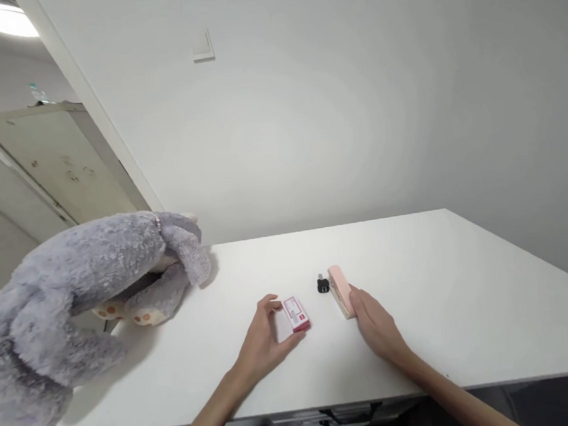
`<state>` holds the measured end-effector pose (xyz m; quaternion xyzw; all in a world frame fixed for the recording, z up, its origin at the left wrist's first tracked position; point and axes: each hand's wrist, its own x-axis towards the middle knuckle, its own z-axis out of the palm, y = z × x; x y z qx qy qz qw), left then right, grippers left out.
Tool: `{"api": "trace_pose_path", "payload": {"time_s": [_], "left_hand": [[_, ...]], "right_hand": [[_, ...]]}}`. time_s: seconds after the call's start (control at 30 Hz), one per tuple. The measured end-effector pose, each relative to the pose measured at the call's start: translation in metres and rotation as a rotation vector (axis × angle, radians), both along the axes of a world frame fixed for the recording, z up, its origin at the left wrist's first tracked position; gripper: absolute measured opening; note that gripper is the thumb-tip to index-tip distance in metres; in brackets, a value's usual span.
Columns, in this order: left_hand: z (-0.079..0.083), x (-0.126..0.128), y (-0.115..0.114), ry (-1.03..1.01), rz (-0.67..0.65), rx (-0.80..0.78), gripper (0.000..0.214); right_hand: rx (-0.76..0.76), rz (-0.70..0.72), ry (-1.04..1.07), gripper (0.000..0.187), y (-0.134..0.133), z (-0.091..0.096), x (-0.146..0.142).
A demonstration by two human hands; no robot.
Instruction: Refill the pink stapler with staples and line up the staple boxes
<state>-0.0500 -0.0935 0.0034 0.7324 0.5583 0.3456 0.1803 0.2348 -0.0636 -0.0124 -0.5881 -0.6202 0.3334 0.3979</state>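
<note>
A small red and white box lies on the white table, and my left hand pinches it between thumb and fingers. A pink stapler lies just to the right, pointing away from me. My right hand rests on the table with its fingertips against the stapler's near end, fingers together. A small black object sits beside the stapler's far end.
A large grey plush toy lies over the table's left end, its paws toward the middle. The wall stands right behind the table. The near table edge runs along the bottom, with dark metal parts below it.
</note>
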Motion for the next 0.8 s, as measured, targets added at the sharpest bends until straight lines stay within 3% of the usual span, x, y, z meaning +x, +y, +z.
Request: {"api": "trace_pose_path", "payload": {"time_s": [0.3, 0.8], "left_hand": [[0.000, -0.001, 0.006, -0.169, 0.253, -0.037, 0.080], [0.010, -0.004, 0.010, -0.158, 0.586, 0.088, 0.082]], "right_hand": [[-0.017, -0.023, 0.003, 0.062, 0.002, -0.003, -0.001], [0.034, 0.030, -0.012, 0.064, 0.000, -0.003, 0.003]]}}
